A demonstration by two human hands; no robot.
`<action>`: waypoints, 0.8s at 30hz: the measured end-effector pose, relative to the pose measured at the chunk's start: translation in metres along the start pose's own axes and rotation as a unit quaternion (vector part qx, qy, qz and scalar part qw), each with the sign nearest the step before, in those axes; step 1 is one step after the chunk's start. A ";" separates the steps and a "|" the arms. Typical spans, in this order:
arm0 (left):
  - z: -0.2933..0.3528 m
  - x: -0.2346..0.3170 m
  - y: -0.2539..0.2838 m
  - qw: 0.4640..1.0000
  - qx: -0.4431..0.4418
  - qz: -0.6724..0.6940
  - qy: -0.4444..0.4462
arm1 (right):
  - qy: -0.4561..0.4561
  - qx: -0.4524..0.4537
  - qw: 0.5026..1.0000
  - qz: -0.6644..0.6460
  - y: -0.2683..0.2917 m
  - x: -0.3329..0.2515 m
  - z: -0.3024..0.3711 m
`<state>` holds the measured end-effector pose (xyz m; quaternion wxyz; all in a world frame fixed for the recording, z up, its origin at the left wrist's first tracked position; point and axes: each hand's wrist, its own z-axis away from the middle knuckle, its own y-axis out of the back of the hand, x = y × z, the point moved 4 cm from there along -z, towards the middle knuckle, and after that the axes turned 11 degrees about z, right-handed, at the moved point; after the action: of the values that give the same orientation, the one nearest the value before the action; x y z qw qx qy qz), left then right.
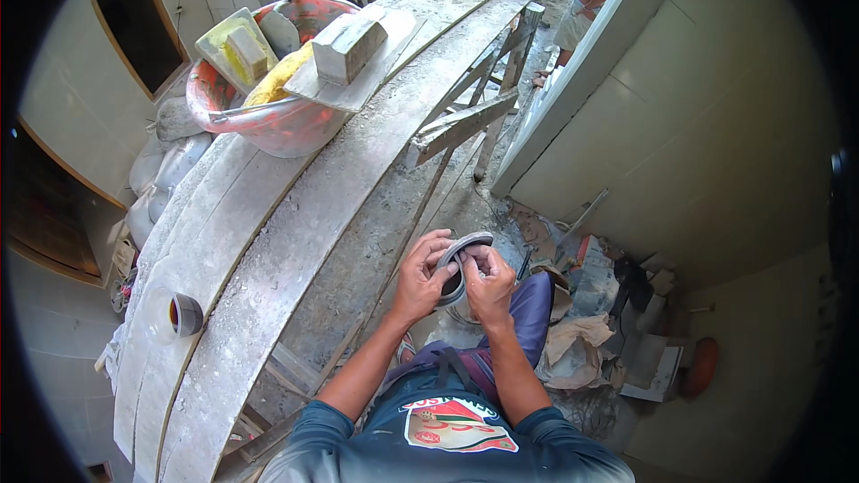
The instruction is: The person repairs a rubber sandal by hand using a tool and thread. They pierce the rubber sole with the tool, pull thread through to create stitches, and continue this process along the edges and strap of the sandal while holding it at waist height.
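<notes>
Close in front of my body, my left hand (pixel 420 279) and my right hand (pixel 489 284) are together, fingers closed around a dark, round, roll-like thing with a pale grey rim (pixel 474 240). My left hand grips its left side. My right thumb and fingers pinch its near right side. Its upper edge tilts up between the hands, and a dark curved part (pixel 453 288) shows below. The fingers cover its middle, so I cannot make out its exact kind.
Left of my hands runs a dusty plank scaffold (pixel 295 241). On it stand a plastic cup of dark liquid (pixel 185 314) and a red-white basin (pixel 277 130) with floats and a yellow sponge. Rubble and torn paper (pixel 573 353) lie right; another person (pixel 591 0) is beyond the wall.
</notes>
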<state>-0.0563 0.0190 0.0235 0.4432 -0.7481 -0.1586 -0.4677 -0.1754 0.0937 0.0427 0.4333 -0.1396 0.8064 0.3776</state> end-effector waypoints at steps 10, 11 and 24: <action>-0.012 -0.005 0.020 0.993 0.017 -0.005 0.118 | -0.068 -0.027 0.986 -0.148 -0.011 0.012 0.013; -0.016 -0.007 0.020 0.992 0.022 -0.006 0.126 | -0.074 -0.025 0.987 -0.139 -0.011 0.013 0.014; -0.025 0.004 0.014 0.982 0.081 0.084 0.147 | -0.057 -0.012 0.988 -0.146 -0.001 -0.002 0.009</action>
<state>-0.0590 -0.0102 0.0244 0.5586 -0.6434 -0.0658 -0.5194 -0.1681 0.0994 0.0402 0.5274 -0.2393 0.7466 0.3274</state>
